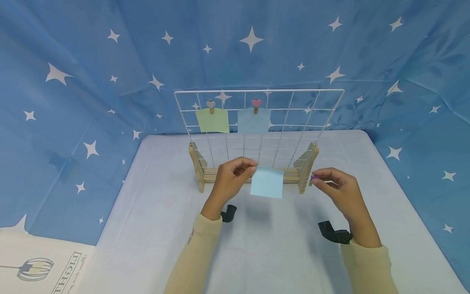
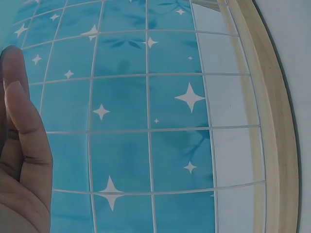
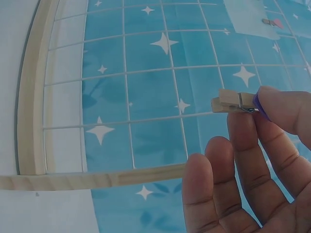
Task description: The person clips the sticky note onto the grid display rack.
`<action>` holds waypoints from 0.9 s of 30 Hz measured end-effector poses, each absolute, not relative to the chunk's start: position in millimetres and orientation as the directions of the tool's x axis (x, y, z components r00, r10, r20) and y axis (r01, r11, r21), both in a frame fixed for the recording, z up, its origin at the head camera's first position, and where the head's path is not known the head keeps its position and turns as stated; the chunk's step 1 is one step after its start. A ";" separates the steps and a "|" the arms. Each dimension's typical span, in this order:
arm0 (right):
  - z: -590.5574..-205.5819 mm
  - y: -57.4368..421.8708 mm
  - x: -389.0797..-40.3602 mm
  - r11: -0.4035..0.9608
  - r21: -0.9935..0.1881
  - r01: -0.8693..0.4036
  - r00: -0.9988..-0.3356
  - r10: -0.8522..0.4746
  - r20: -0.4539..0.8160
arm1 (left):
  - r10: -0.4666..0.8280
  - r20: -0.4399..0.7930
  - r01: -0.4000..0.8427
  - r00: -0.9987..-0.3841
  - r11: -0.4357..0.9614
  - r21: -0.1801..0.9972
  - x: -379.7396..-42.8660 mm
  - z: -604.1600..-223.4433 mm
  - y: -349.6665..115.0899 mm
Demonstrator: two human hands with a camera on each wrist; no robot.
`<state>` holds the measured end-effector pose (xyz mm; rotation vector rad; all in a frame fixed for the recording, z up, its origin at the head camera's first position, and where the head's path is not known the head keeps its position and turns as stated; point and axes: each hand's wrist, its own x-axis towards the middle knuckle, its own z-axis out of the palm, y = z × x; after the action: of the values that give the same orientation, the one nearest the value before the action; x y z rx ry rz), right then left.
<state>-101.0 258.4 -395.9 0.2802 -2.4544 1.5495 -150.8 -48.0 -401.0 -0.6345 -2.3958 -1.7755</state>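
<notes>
My left hand (image 1: 235,177) pinches the upper left corner of a light blue sticky note (image 1: 267,182) in front of the white wire grid rack (image 1: 279,139). Between thumb and fingers of my right hand (image 1: 339,190) is a small wooden clothespin (image 3: 234,101) with a purple piece on it, held just right of the rack's wooden foot. On the grid, a green note (image 1: 213,121) hangs from a clothespin with a pale heart (image 1: 210,104). Beside it, a blue note (image 1: 253,121) hangs from one with a pink heart (image 1: 256,103).
The rack stands on wooden side supports (image 1: 307,167) at the back of a white-covered table (image 1: 154,212). Behind and around it hangs a blue curtain (image 1: 147,53) with white stars. Black wrist mounts (image 1: 334,233) show at both wrists. A printed white cloth (image 1: 40,265) lies at the lower left.
</notes>
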 end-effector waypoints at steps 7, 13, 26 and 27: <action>-391.5 258.3 -104.6 0.419 -0.860 -0.290 -0.953 -0.043 0.300 | 0.280 0.340 0.407 -0.898 0.234 0.883 -154.1 -395.1 -45.1; -388.3 258.8 -106.8 0.418 -0.865 -0.278 -0.956 -0.036 0.290 | 0.281 0.331 0.396 -0.901 0.220 0.892 -157.6 -390.4 -40.5; -382.1 261.5 -112.8 0.450 -0.836 -0.314 -0.942 -0.033 0.335 | 0.277 0.329 0.392 -0.903 0.216 0.894 -162.0 -388.8 -31.8; -381.5 261.2 -113.2 0.449 -0.835 -0.317 -0.940 -0.035 0.339 | 0.280 0.338 0.401 -0.899 0.213 0.891 -162.3 -388.0 -31.6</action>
<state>-113.2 261.2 -381.5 0.3035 -2.4305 1.4884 -162.3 -31.6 -388.0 -0.6667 -2.3641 -1.7887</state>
